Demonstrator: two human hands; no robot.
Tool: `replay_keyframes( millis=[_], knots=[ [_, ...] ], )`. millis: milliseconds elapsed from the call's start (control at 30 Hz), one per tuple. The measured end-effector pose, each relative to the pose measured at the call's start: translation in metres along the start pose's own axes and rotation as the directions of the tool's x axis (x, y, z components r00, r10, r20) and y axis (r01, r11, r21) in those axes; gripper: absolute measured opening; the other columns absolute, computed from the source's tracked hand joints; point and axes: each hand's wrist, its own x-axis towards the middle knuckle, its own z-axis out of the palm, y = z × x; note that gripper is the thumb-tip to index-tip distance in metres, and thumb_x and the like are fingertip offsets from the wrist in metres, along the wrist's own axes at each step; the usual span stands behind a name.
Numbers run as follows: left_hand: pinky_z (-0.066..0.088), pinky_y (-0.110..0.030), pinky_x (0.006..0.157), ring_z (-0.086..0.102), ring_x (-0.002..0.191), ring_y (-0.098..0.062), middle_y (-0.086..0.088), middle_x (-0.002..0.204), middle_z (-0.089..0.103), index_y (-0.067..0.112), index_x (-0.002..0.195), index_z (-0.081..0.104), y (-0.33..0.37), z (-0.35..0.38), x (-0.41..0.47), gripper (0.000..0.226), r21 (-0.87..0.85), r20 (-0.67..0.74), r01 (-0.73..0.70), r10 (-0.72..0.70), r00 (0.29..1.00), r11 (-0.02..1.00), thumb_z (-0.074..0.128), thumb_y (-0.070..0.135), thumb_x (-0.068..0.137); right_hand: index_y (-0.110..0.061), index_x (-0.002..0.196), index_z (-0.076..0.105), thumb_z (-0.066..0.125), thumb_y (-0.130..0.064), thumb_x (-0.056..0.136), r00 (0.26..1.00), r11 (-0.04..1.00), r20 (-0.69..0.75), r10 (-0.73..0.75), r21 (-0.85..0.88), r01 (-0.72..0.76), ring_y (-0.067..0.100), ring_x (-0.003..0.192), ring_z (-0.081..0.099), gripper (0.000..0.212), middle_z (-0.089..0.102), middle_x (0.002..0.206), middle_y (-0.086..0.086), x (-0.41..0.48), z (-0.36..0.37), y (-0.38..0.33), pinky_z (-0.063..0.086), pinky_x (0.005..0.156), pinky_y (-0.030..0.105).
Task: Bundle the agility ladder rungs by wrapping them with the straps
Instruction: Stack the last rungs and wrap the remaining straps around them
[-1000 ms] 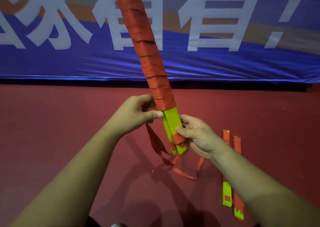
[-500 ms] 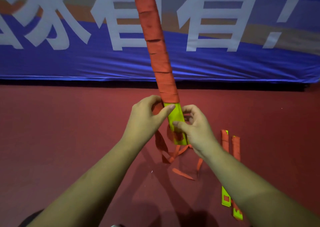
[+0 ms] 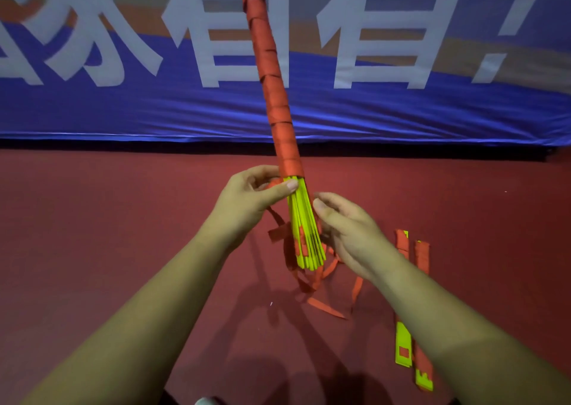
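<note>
— Grip gone on one side: the right hand [image 3: 343, 228] has let go of the yellow rungs [image 3: 304, 231] and sits just beside them, fingers loosely curled, seemingly holding nothing.
— So the near ends fan out?
— Yes. The left hand [image 3: 250, 201] pinches them where the orange wrap [image 3: 272, 96] stops, held up over the floor [image 3: 123, 219].
— Then the last stretch is bare.
— And loose straps [image 3: 321, 304] dangle tangled below. Two spare rungs [image 3: 414, 312] lie on the right, well apart.
</note>
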Motion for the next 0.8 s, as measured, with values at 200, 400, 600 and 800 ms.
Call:
replay_keyframes(
  millis=[200, 400, 600, 800],
  knots=[
    [0.047, -0.016, 0.077, 0.063, 0.086, -0.004, 0.001, 0.095, 0.071, -0.002, 0.115, 0.064, -0.011, 0.003, -0.005, 0.040, -0.148, 0.185, 0.045, -0.017, 0.983, 0.988, 0.072, 0.012, 0.078, -0.001, 0.112, 0.062, 0.079, -0.033, 0.075, 0.925, 0.949, 0.300, 0.232, 0.140, -0.284, 0.029, 0.082, 0.066, 0.052, 0.068, 0.093, 0.017, -0.006, -0.012, 0.007, 0.052, 0.080, 0.046],
    [0.047, -0.019, 0.056, 0.054, 0.057, -0.006, 0.008, 0.080, 0.071, 0.004, 0.111, 0.066, 0.001, 0.000, 0.001, 0.024, 0.074, 0.254, -0.065, 0.045, 0.966, 0.995, 0.068, 0.006, 0.088, -0.002, 0.112, 0.055, 0.059, -0.011, 0.084, 0.976, 0.971, 0.195, 0.097, 0.195, -0.136, 0.017, 0.067, 0.067, 0.030, 0.066, 0.079, 0.008, -0.010, -0.010, 0.000, 0.058, 0.065, 0.031],
    [0.051, -0.023, 0.075, 0.068, 0.078, -0.006, 0.004, 0.089, 0.076, 0.013, 0.103, 0.073, -0.006, 0.010, 0.002, 0.029, 0.264, 0.096, -0.043, 0.018, 0.995, 0.964, 0.079, 0.030, 0.080, -0.007, 0.101, 0.059, 0.071, -0.011, 0.078, 0.993, 0.997, -0.086, -0.077, -0.016, 0.076, 0.021, 0.077, 0.060, 0.027, 0.062, 0.088, 0.010, 0.000, -0.019, 0.004, 0.052, 0.073, 0.037],
    [0.041, -0.017, 0.064, 0.053, 0.064, 0.005, 0.014, 0.070, 0.069, 0.023, 0.081, 0.074, -0.010, 0.024, 0.001, 0.026, 0.312, -0.029, -0.004, 0.014, 0.999, 0.950, 0.081, 0.046, 0.069, -0.022, 0.084, 0.050, 0.075, -0.023, 0.073, 0.942, 0.871, -0.158, -0.296, -0.449, 0.199, 0.018, 0.071, 0.055, 0.027, 0.057, 0.075, 0.003, 0.000, -0.005, 0.017, 0.044, 0.068, 0.038]
  ],
)
